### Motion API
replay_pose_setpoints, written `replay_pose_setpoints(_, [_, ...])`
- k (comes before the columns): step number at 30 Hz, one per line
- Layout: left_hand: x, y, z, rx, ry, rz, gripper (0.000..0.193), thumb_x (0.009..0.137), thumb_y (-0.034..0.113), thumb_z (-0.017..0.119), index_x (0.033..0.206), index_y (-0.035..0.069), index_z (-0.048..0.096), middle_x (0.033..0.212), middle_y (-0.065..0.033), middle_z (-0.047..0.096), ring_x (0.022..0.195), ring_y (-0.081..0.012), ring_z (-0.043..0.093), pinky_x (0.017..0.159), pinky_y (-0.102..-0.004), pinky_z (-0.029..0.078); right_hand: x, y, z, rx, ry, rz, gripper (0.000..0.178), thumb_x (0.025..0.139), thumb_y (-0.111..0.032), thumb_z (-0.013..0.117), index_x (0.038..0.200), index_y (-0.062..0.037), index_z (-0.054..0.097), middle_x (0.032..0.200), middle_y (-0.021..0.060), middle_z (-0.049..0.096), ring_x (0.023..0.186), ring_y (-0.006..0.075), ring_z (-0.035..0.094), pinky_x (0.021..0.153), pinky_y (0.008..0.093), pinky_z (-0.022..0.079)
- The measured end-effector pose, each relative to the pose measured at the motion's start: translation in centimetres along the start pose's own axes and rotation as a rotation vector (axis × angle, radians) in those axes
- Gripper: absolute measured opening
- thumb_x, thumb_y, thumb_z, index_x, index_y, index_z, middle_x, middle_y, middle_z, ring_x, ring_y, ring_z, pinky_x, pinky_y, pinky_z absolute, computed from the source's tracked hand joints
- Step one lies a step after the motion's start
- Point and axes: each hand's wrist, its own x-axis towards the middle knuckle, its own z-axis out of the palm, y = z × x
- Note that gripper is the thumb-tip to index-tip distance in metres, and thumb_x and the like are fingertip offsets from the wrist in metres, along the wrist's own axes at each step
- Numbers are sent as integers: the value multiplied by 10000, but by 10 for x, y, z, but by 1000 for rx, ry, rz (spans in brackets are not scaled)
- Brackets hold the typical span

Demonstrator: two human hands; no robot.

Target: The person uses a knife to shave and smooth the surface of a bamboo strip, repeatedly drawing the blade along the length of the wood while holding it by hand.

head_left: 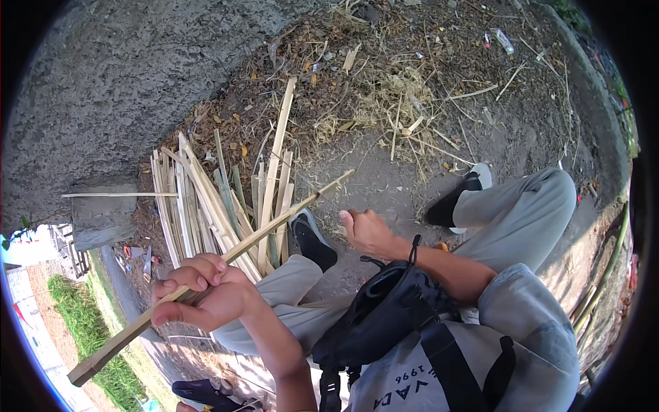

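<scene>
Matt, dry-looking wood is seen all along the long strip, and pale, splintery wood is offered by the heaped strips! Rough, stone-like pitting is shown by the grey mass, soft matt cloth by the trousers, black plastic by the buckle.

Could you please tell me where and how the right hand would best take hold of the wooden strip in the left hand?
Probably on the upper part of the wooden strip, coming from the right: it slants up past the left hand toward the right hand, and that end looks free. A pinch across its slim width should suit.
</scene>
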Motion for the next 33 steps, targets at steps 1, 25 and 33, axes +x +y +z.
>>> replay_pose_setpoints(1, [1, -3, -1, -20, -6, -11, 502, 939, 568, 289, 881, 94, 441, 491, -7, 347, 345, -93, 302, 328, -228, 324, 11, 31, 8, -50, -25, 83, 604, 965, -394, 291, 742, 45, 641, 715, 327, 583, 744, 495, 588, 752, 520, 480])
replay_pose_setpoints(25, [12, -11, -7, -144, -111, 19, 478, 967, 507, 275, 864, 70, 439, 482, -14, 323, 329, -96, 273, 295, -226, 300, 29, 108, -7, -282, -76, 268, 613, 960, -410, 302, 768, 58, 647, 760, 326, 596, 782, 491, 592, 766, 528, 475])
replay_pose_setpoints(33, [23, -9, -9, -255, -310, -41, 493, 950, 502, 323, 848, 45, 476, 466, -28, 317, 337, -111, 266, 299, -250, 280, 18, 80, -5, -269, -73, 213, 628, 952, -431, 312, 766, 70, 644, 795, 320, 605, 800, 489, 594, 773, 517, 484])
